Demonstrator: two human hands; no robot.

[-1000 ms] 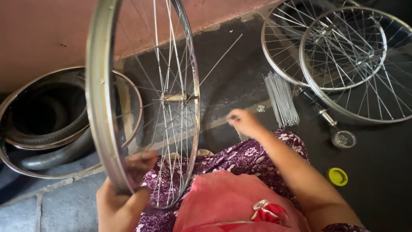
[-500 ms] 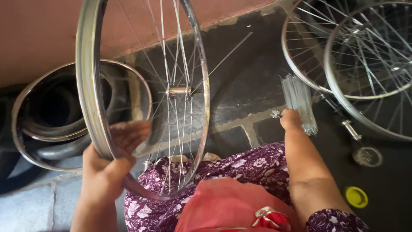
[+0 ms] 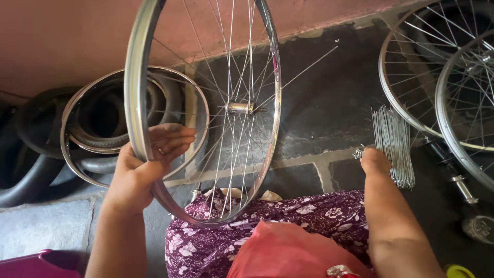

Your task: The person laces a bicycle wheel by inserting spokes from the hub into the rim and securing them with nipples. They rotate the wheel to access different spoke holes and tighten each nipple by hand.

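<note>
Two hands work: left hand (image 3: 146, 167) grips the wheel (image 3: 206, 110) rim; right hand (image 3: 374, 159), at 3 o'clock, touches the spokes (image 3: 393, 141), its grip hidden.

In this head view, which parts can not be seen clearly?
- Right hand: fingertips hidden behind the hand itself; whether they grip the bundle of loose spokes is unclear.
- Wheel rim held by the left hand: top cut off by the upper edge.
- Two spoked wheels: cut off at the right edge.
- Yellow object: cut off at the bottom edge.
</note>
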